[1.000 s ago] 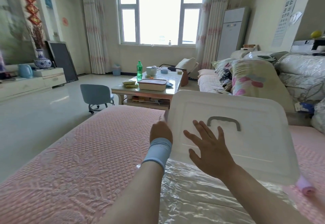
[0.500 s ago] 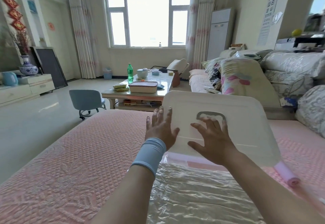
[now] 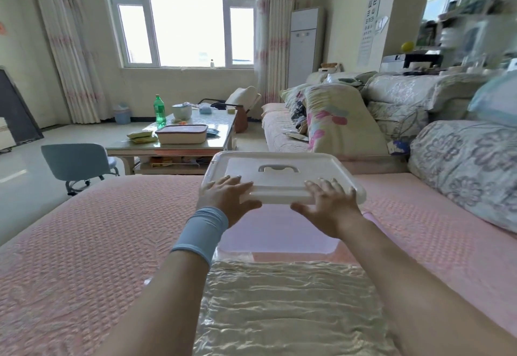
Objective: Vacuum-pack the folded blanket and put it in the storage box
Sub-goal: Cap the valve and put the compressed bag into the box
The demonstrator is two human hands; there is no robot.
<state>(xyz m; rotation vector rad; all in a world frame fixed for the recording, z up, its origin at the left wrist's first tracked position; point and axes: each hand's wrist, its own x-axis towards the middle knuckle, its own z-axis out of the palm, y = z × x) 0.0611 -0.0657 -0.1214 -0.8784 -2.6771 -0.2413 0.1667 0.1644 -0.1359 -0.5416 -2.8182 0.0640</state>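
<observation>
Your left hand [image 3: 226, 199] and right hand [image 3: 330, 210] cover the near rim of the storage box lid [image 3: 282, 179], so u can't see how it sits there. The storage box [image 3: 279, 236] wall is hazy pink; contents unreadable thru it. The vacuum bag [image 3: 293, 327] runs off the bottom edge w/ both forearms; the blanket [image 3: 279, 285] inside shows only as a creased cream sheen. A pink roll [image 3: 369, 217] is mostly hidden behind your right wrist. The shelf unit [image 3: 470, 20] top right is blurred, items can't be told. The eye chart [image 3: 369, 20]: lower rows too small. The black board [image 3: 14, 109] is cut by the left edge.
</observation>
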